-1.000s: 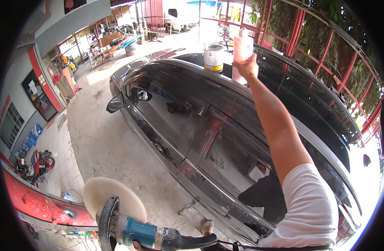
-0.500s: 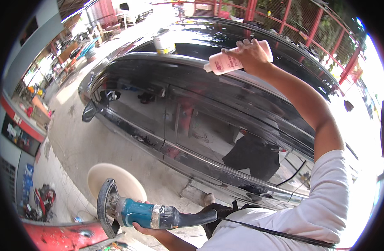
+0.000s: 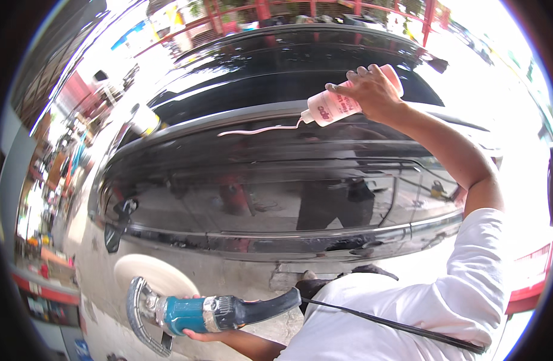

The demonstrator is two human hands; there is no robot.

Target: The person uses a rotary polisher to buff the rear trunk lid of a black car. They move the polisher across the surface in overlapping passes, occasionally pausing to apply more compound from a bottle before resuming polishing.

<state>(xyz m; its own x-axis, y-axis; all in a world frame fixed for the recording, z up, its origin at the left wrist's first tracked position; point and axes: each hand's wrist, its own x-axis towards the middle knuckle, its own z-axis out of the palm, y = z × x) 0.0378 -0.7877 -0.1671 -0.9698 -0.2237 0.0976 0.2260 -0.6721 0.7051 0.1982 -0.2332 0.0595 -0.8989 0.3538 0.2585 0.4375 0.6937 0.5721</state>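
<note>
My right hand (image 3: 375, 93) holds a pink squeeze bottle (image 3: 342, 102) tipped sideways over the roof edge of a black car (image 3: 276, 174). A thin pale stripe of liquid (image 3: 258, 130) runs along the roof edge from the bottle's nozzle. Low in the picture, my left hand (image 3: 207, 334) grips a teal and black power polisher (image 3: 210, 313) from below. Its round cream pad (image 3: 153, 275) hangs beside the car's lower door, apart from the paint.
A white tub (image 3: 145, 120) stands on the car roof at the left. A side mirror (image 3: 117, 222) sticks out at the car's left end. Red railings (image 3: 288, 9) run behind the car. Shelves and clutter line the far left.
The view has swung so the car's side fills the picture. My right hand has lowered and tipped the bottle sideways, and a stripe of liquid now lies on the roof edge. The polisher stays low.
</note>
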